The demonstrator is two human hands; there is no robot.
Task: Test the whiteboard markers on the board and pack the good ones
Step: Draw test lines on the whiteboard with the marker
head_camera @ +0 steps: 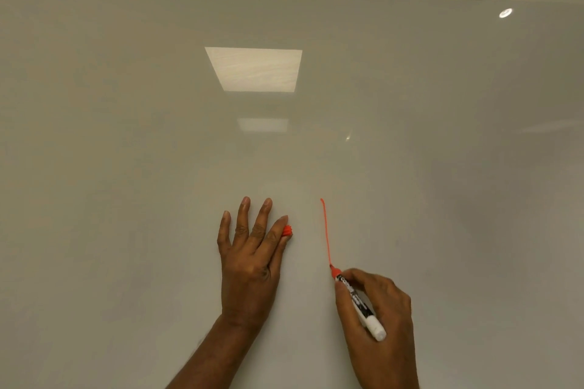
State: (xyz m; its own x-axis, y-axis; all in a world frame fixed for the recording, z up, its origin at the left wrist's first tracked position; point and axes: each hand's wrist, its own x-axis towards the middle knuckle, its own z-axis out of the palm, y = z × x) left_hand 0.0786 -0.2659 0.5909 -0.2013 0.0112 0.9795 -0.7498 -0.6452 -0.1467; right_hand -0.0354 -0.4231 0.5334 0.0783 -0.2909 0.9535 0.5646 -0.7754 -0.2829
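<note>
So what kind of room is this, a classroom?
Probably a classroom or office. There's a big glossy whiteboard, a square ceiling light reflected in it, and the right hand drawing a red line with a marker.

Left hand [249,268], right hand [390,301] — bare forearms (nails short).

your left hand [249,257] hides most of the red cap [287,230]. print on the marker [360,305] is too blurred to read. your forearms [205,354] are cut off below.
</note>
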